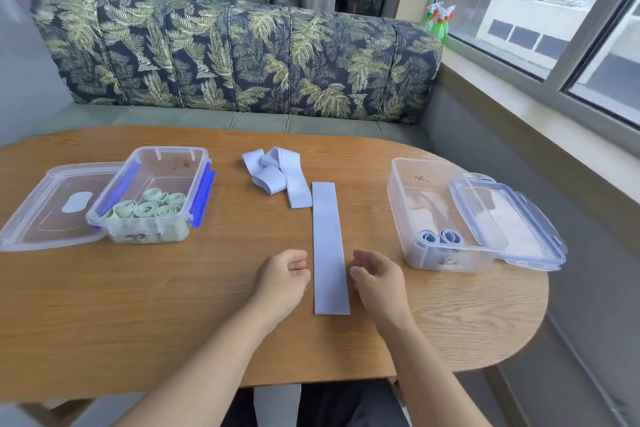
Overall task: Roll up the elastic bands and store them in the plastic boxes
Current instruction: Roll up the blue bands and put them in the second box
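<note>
Head view: the left hand (282,276) and right hand (379,279) are sitting loosely curled, gripping nothing, flanking the flat blue band (329,246) on the table (138,305), possibly touching its edges. Starting the roll crooked is risking a cone that springs open. Its long axis is running away from the person.
</note>
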Demonstrator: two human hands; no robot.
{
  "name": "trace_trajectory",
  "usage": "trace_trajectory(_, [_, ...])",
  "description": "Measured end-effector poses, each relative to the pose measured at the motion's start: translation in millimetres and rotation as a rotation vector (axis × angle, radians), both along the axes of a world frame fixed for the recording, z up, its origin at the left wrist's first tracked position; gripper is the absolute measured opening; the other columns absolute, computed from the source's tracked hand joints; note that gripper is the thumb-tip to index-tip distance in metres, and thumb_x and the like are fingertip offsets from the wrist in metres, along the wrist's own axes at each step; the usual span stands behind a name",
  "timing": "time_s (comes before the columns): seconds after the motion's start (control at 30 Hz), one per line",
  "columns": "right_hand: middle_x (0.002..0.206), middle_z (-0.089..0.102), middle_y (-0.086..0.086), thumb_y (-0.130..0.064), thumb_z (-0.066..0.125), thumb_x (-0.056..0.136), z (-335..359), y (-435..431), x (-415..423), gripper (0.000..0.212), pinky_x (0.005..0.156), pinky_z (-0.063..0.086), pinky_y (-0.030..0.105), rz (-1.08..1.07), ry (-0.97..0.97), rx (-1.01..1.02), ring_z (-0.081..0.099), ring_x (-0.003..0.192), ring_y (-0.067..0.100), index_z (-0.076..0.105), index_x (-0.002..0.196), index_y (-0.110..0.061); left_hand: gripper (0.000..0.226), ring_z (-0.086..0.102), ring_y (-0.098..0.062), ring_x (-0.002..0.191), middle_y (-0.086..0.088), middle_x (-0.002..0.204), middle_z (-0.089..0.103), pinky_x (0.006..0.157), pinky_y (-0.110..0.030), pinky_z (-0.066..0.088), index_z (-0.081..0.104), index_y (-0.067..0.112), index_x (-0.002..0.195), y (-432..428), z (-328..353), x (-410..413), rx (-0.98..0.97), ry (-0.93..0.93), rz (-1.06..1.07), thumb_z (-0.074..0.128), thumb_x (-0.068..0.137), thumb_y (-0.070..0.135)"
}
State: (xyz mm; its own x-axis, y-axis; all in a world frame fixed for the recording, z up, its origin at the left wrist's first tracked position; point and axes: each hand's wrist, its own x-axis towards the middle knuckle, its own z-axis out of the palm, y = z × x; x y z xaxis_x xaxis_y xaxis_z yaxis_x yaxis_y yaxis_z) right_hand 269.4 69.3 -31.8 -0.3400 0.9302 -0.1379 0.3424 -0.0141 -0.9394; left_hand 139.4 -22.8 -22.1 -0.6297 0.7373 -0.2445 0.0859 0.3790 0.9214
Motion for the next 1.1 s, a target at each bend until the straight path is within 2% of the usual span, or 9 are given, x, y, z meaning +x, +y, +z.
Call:
trace_trajectory(0.07, [0.097, 0.073, -0.006, -0.001, 0.06, 0.084, 2.0, -2.4, 9.9, 0.024, 0.078, 0.053, 0.021, 0.006, 0.035, 0.062, 0.065, 0.086, 0.005, 0.071, 0.1, -0.015, 0.024, 0.062, -0.005, 0.097, 0.006, 0.108, 0.067, 0.082, -0.016, 0.05, 0.067, 0.021, 0.108, -11.3, -1.3, 0.1, 0.035, 0.16, -0.033, 0.06, 0.09, 0.008])
trace_trajectory(0.13, [0.077, 0.072, -0.009, 0.0, 0.064, 0.082, 2.4, -7.0, 19.0, 0.019, 0.064, 0.048, 0.015, 0.059, 0.063, 0.11, 0.061, 0.068, 0.001, 0.072, 0.083, -0.017, 0.017, 0.062, -0.002, 0.091, 0.011, 0.098, 0.067, 0.075, -0.012, 0.047, 0.069, 0.026, 0.088, -20.4, -3.3, 2.6, 0.073, 0.244, -0.07, 0.068, 0.086, 0.01])
trace_trajectory(0.17, [0.071, 0.07, -0.01, 0.001, 0.066, 0.08, 1.4, -10.1, 22.8, 0.02, 0.065, 0.048, 0.015, 0.1, 0.074, 0.122, 0.059, 0.065, 0.002, 0.073, 0.078, -0.018, 0.017, 0.062, -0.002, 0.088, 0.01, 0.097, 0.065, 0.076, -0.014, 0.048, 0.069, 0.026, 0.082, -23.6, -5.3, 3.9, 0.1, 0.257, -0.091, 0.071, 0.083, 0.009])
trace_trajectory(0.23, [0.066, 0.066, -0.009, 0.001, 0.071, 0.078, -2.8, -15.7, 28.3, 0.021, 0.079, 0.047, 0.023, 0.191, 0.08, 0.154, 0.057, 0.067, 0.004, 0.073, 0.073, -0.019, 0.018, 0.061, 0.0, 0.087, 0.011, 0.099, 0.063, 0.079, -0.014, 0.047, 0.07, 0.025, 0.076, -27.5, -9.6, 6.6, 0.134, 0.278, -0.153, 0.077, 0.078, 0.008])
trace_trajectory(0.3, [0.066, 0.064, -0.008, 0.001, 0.073, 0.077, -9.9, -18.9, 32.2, 0.023, 0.091, 0.041, 0.031, 0.259, 0.077, 0.195, 0.054, 0.069, 0.002, 0.073, 0.069, -0.021, 0.016, 0.058, 0.002, 0.091, 0.012, 0.1, 0.062, 0.08, -0.01, 0.042, 0.071, 0.024, 0.075, -29.3, -13.6, 8.6, 0.144, 0.309, -0.22, 0.08, 0.076, 0.011])
trace_trajectory(0.5, [0.074, 0.059, 0.002, -0.005, 0.078, 0.074, -17.8, -18.1, 37.6, 0.024, 0.07, 0.04, 0.015, 0.333, 0.055, 0.277, 0.053, 0.074, 0.008, 0.073, 0.071, -0.028, 0.019, 0.056, 0.001, 0.092, 0.018, 0.096, 0.057, 0.08, -0.011, 0.039, 0.071, 0.032, 0.081, -29.7, -21.7, 7.4, 0.132, 0.365, -0.328, 0.083, 0.073, 0.021])
trace_trajectory(0.7, [0.083, 0.06, 0.0, -0.011, 0.082, 0.072, -21.2, -16.3, 41.5, 0.018, 0.074, 0.041, 0.012, 0.387, -0.02, 0.347, 0.057, 0.083, 0.011, 0.076, 0.076, -0.027, 0.017, 0.057, -0.001, 0.092, 0.018, 0.092, 0.057, 0.085, -0.021, 0.045, 0.07, 0.038, 0.078, -26.5, -25.7, 7.9, 0.093, 0.443, -0.373, 0.084, 0.072, 0.03])
trace_trajectory(0.87, [0.083, 0.059, -0.006, -0.018, 0.082, 0.072, -23.0, -13.6, 39.5, 0.015, 0.077, 0.042, 0.012, 0.39, -0.049, 0.38, 0.058, 0.085, 0.009, 0.076, 0.08, -0.028, 0.018, 0.058, -0.002, 0.089, 0.016, 0.089, 0.06, 0.085, -0.027, 0.047, 0.069, 0.041, 0.072, -22.9, -25.1, 8.6, 0.097, 0.439, -0.344, 0.082, 0.075, 0.029])
trace_trajectory(1.1, [0.082, 0.058, -0.008, -0.019, 0.076, 0.081, -13.4, -9.3, 37.8, 0.006, 0.073, 0.038, 0.012, 0.458, -0.241, 0.436, 0.053, 0.081, 0.004, 0.075, 0.081, -0.025, 0.006, 0.056, -0.003, 0.082, 0.01, 0.085, 0.061, 0.081, -0.029, 0.047, 0.074, 0.027, 0.076, -18.6, -22.4, 6.7, 0.066, 0.472, -0.386, 0.075, 0.082, 0.027])
